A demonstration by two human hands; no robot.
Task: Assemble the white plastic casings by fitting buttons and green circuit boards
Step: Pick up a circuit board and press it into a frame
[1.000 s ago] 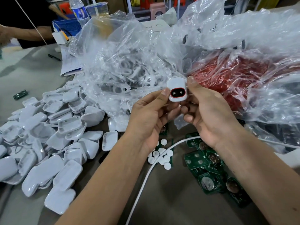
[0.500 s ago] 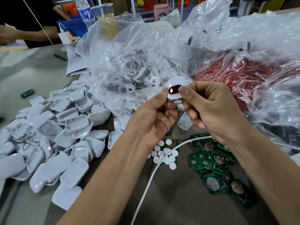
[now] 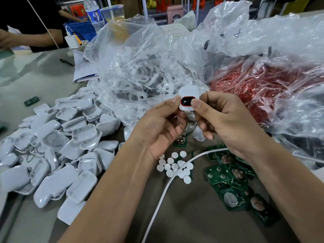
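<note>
Currently both hands are holding one white casing (image 3: 187, 95) up at centre frame, above the table (image 3: 192, 216). Left hand (image 3: 161, 125) is pinching its left edge with thumb and curled fingers; right hand (image 3: 226, 120) is gripping the right edge, thumb lying over the dark red-rimmed window on the casing's face. At 6 o'clock from the casing, white round buttons (image 3: 175, 166) are sitting in a loose cluster, with a white cable (image 3: 163, 190) running across them. Green circuit boards (image 3: 233, 183) are lying piled at 4 o'clock, under the right wrist. Loose white casing shells (image 3: 57, 155) are heaped at 8 o'clock. Clear bag of white parts (image 3: 140, 67) is sitting at 11 o'clock just behind the hands; bag of red parts (image 3: 254, 85) at 2 o'clock. Another person's arm (image 3: 26, 39) is resting at the far 10 o'clock corner.
</note>
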